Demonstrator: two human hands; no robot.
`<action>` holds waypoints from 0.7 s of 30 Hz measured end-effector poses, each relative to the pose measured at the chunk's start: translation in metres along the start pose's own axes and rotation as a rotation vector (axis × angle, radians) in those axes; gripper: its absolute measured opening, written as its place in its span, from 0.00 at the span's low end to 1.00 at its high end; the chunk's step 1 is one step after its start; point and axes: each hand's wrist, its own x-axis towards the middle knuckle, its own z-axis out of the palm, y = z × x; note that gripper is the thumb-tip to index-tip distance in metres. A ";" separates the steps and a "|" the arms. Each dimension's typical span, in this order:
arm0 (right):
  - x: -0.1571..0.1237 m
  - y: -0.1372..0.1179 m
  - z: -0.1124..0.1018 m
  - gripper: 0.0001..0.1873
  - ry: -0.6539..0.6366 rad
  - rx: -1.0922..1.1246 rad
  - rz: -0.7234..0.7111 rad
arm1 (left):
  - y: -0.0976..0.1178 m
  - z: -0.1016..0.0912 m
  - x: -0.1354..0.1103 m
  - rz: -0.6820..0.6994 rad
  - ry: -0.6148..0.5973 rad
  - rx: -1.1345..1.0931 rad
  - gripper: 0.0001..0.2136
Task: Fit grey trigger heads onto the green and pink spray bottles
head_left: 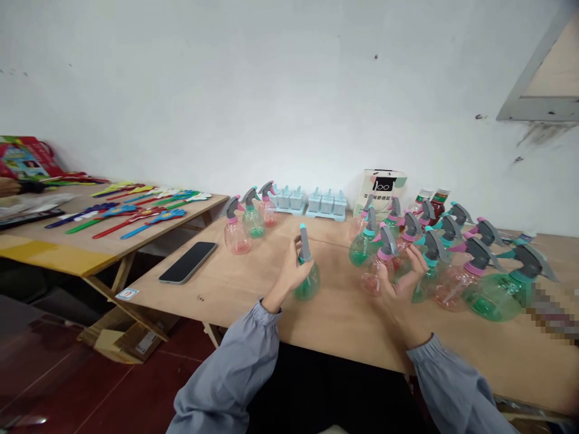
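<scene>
A pale wall [289, 108] rises behind the brown table [332, 265], whose back edge runs along it. Beyond this table's left edge is a second table [31, 244], and below, on the floor, sits a cardboard box [136, 340].

Along the surface's back edge, right of its middle, stands a white box [380, 190]. A crowd of pink and green spray bottles [455, 286] fills the right half, spreading from near that edge toward the front one. Three more, the small group [254, 220], stand by the back left corner.

The left hand [293, 266] is closed around the upper part of the green bottle [308, 284], upright near the middle of the front edge. The right hand [404, 278] is half curled at the pink bottle [371, 276], on the crowd's near left side — I cannot tell whether it grips the bottle or only reaches past.

Two pale blue ice-pop moulds [326, 204] sit against the back edge. A phone [188, 263] lies flat beside the left edge. Smallest is a paper label [127, 293], right at the front left corner.
</scene>
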 end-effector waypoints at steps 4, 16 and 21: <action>0.006 0.009 0.016 0.41 0.071 0.003 -0.009 | -0.008 0.011 0.003 0.045 0.193 0.018 0.37; -0.025 0.020 0.041 0.35 -0.127 0.111 0.136 | 0.010 -0.003 0.016 -0.015 -0.053 -0.448 0.21; -0.028 0.007 0.054 0.33 -0.224 0.157 0.095 | 0.025 -0.007 0.018 -0.056 -0.151 -0.426 0.16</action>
